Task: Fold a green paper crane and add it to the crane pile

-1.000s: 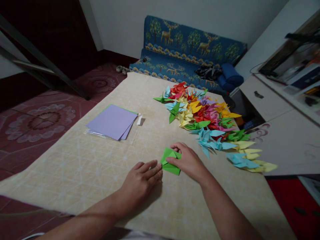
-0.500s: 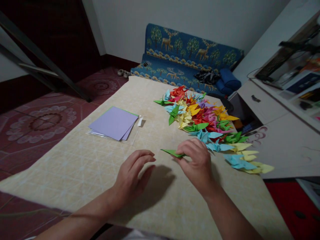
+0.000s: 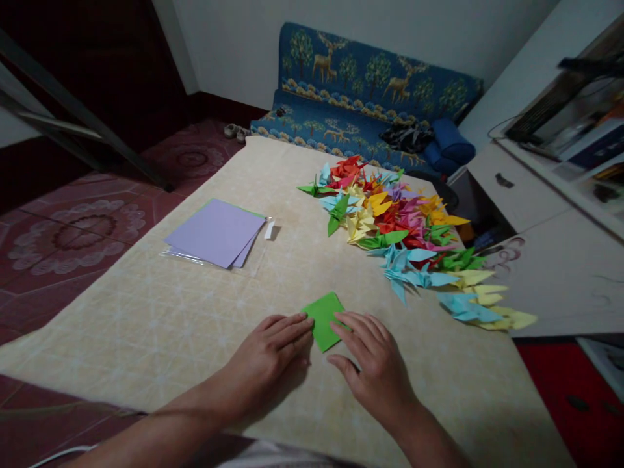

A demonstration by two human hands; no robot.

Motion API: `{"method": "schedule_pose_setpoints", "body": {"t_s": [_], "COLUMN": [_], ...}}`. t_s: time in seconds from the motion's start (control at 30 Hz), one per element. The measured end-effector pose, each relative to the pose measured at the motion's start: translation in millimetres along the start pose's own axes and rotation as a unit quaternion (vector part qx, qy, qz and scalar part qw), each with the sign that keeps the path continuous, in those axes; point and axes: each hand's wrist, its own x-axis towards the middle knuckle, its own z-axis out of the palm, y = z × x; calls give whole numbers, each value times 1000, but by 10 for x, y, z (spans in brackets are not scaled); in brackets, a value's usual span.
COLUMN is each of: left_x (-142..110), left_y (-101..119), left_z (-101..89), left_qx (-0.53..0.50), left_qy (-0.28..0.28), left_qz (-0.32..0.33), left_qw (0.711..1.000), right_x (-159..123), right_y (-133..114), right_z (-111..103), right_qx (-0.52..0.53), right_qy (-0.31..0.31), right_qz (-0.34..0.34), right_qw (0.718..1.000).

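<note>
A folded green paper square (image 3: 324, 320) lies flat on the table, one corner pointing away from me. My left hand (image 3: 275, 348) rests at its left corner, the fingertips on the paper's edge and the fingers stretched out. On the other side, my right hand (image 3: 371, 351) has its fingers spread, with the fingertips touching the right edge and the thumb apart. Neither hand grips anything. Beyond my right hand lies a heap of folded paper cranes (image 3: 397, 218) in many colours.
A stack of purple paper sheets (image 3: 217, 233) lies on clear plastic at the left, with a small white tag (image 3: 270, 229) beside it. The cloth-covered table (image 3: 195, 338) stands before a blue patterned sofa (image 3: 380, 84). White drawers (image 3: 536, 214) stand at the right.
The green paper has gone from my right hand's grip to lying flat on the table. My left hand has moved right to its edge, and my right hand has opened.
</note>
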Motion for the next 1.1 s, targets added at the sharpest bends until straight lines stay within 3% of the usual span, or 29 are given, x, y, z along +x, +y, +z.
{"method": "schedule_pose_setpoints", "body": {"t_s": [0.2,0.43,0.57,0.83,1.1], "left_x": [145,295,322,336,324], "left_y": [-159,-351,-369,-365,-465], "left_z": [49,75,90,92,147], "left_qx": [-31,-97,-69,-57,-202], "left_qy": [42,37,40,53,64], "left_qz": [-17,-35,-22,-19,-102], "left_qw": [998,994,997,997,972], "right_x": [79,90,99,122,61], "right_y": [-60,-77,-100,-52,-69], "right_z": [45,30,14,66,79], "right_qx": [8,22,26,35,73], "right_qy": [13,16,8,55,38], "right_qz": [-1,3,20,12,119], "right_qw": [1000,1000,999,998,990]}}
